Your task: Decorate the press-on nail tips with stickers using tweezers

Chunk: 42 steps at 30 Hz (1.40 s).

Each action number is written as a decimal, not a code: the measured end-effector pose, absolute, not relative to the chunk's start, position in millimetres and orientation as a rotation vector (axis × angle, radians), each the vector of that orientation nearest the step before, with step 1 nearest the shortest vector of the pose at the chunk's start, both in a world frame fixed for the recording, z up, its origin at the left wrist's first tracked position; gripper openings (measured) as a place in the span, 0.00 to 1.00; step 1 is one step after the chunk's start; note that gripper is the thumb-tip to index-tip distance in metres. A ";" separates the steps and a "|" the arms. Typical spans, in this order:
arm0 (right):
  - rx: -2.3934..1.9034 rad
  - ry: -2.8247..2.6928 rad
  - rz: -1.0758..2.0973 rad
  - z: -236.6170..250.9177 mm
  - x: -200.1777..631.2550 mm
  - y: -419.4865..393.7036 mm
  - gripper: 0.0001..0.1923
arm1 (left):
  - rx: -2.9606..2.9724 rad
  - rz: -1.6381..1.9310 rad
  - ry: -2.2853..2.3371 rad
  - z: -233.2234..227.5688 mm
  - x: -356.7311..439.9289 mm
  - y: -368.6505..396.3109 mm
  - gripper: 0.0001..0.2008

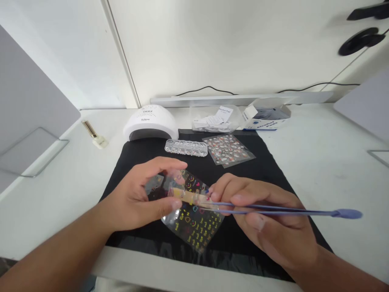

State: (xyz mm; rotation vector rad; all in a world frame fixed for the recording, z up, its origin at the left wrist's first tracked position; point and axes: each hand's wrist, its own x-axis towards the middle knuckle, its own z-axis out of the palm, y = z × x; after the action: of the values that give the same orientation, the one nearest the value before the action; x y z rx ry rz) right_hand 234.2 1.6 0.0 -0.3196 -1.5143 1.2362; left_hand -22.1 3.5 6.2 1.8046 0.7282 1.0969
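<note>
A clear sticker sheet [197,231] with small yellow, pink and blue designs is tilted over the black mat. My left hand [136,194] grips its left side, the thumb in front and a finger showing through the film. The index finger stands apart above. Blue-purple tweezers [273,211] lie between the thumb and fingers of my right hand [273,215], almost level. Their thin tips reach the sheet's middle, near a small design over the finger behind; whether they pinch anything is too small to tell.
A black mat [130,162] covers the white table [334,170]. Along the back stand a white nail lamp [150,121], a clear box of packets [212,119] and an alcohol-pad box [266,115]. A rhinestone case [186,148], more sticker sheets [227,150] and a polish bottle [99,140] lie nearer.
</note>
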 end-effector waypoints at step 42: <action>-0.551 -1.211 0.982 10.0 241.9 14.4 0.05 | 1.466 1.441 1.097 21.6 -27.1 3.0 0.12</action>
State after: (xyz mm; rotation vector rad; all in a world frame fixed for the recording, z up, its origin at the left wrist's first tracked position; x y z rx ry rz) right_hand 241.9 14.4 10.0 -0.5509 -1.2107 0.9822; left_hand -27.1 3.0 21.6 1.4657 1.0972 1.4407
